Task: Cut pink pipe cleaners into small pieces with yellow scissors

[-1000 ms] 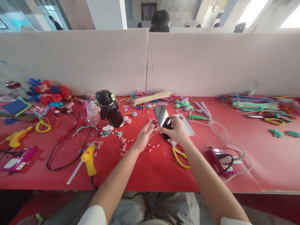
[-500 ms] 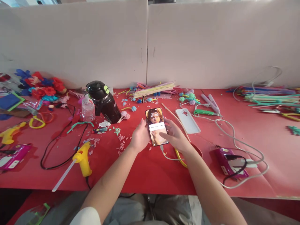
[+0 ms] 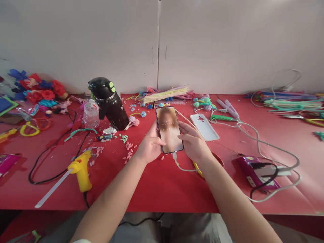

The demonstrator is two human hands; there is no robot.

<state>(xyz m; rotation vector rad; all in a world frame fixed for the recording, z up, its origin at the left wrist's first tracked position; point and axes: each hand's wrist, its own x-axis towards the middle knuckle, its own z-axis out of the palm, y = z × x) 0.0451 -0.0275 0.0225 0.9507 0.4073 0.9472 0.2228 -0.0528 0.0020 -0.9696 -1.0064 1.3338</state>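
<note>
A smartphone (image 3: 169,130) with a lit, blurred screen is held upright between both hands above the red table. My left hand (image 3: 150,144) grips its left edge, the thumb over the lower screen. On the right edge my right hand (image 3: 193,141) holds it, thumb at the side of the screen. A white cable (image 3: 181,168) is plugged into the phone's bottom end. The white phone case (image 3: 204,127) lies on the table to the right of my right hand.
Left stand a black flask (image 3: 109,104), a clear bottle (image 3: 91,114) and a yellow glue gun (image 3: 82,170). Pipe cleaners (image 3: 167,95) lie at the back of the red table (image 3: 157,192). Right are a purple power box (image 3: 258,173), looped cables and scissors (image 3: 293,116).
The phone has been raised slightly and its screen now shows a blurred page instead of the clock. My left thumb has moved onto the screen, and both hands have closed further round the phone.
</note>
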